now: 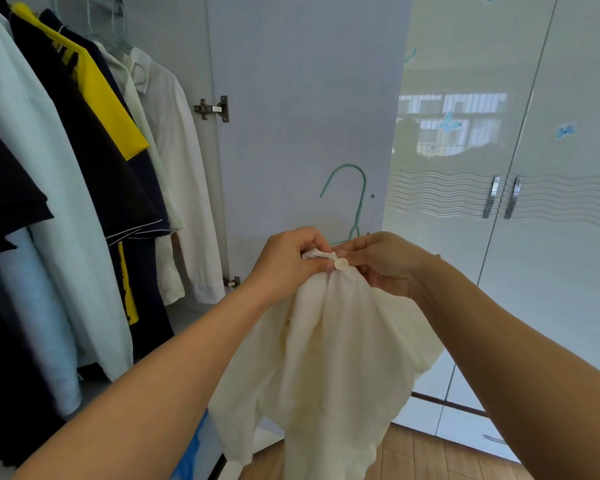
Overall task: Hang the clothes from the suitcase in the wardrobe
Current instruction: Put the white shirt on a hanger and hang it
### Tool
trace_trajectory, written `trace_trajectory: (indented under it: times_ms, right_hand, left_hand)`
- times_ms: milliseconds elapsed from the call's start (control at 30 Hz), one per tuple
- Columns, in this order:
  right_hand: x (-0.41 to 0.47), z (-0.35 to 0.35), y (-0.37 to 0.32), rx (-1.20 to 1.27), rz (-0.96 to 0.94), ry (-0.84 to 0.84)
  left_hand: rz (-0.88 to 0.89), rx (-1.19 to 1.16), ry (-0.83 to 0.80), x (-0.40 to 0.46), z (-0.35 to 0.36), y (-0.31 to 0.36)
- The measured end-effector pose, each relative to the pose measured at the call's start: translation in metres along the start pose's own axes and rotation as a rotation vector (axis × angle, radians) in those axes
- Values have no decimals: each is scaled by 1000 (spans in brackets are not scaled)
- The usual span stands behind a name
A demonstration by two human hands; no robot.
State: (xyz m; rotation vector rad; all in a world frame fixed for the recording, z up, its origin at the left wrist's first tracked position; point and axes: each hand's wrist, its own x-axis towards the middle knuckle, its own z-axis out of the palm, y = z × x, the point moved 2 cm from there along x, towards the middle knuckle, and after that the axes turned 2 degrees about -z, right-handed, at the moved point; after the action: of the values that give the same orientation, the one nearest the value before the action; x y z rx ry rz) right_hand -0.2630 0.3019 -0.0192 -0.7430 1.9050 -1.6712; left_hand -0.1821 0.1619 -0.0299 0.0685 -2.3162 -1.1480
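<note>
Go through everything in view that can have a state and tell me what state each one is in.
Cream shirt: on green hanger, off the rail, top button being handled.
Left hand: pinching the collar.
Right hand: pinching the fabric at the button.
Wardrobe door: swung open.
Right-hand doors: closed.
Hung clothes: on hangers inside.

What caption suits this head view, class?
Both hands button a cream shirt on a green hanger beside the wardrobe.
</note>
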Motion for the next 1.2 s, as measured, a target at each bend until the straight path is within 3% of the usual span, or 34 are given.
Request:
trace_trajectory:
  times_ms: [167,300,400,600,867,967,1067,1200]
  right_hand:
    - [-2,-1,1,29,10,-29]
    - [-4,-2,-1,88,-6,-51]
    - [-7,2,-2,-6,-78,-93]
    - [-4,-3,-1,-92,-167,243]
    - [-8,-3,0,-29,-120,125]
    - [-11,9,-4,-170,-152,67]
    - [-10,15,-5,-369,-236,184]
    - [-11,11,-9,-379,-319,286]
  left_hand:
    - [0,-71,-29,-2,3,2]
    - [32,-20,46,1,5,1]
    - [21,-43,103,4,5,4]
    - [15,-16,109,8,-3,7]
    - [-33,-13,125,11,-21,6]
    - [-43,-22,137,10,-17,10]
    - [-61,-26,122,8,-18,16]
    - [-98,-4,-42,3,-18,24]
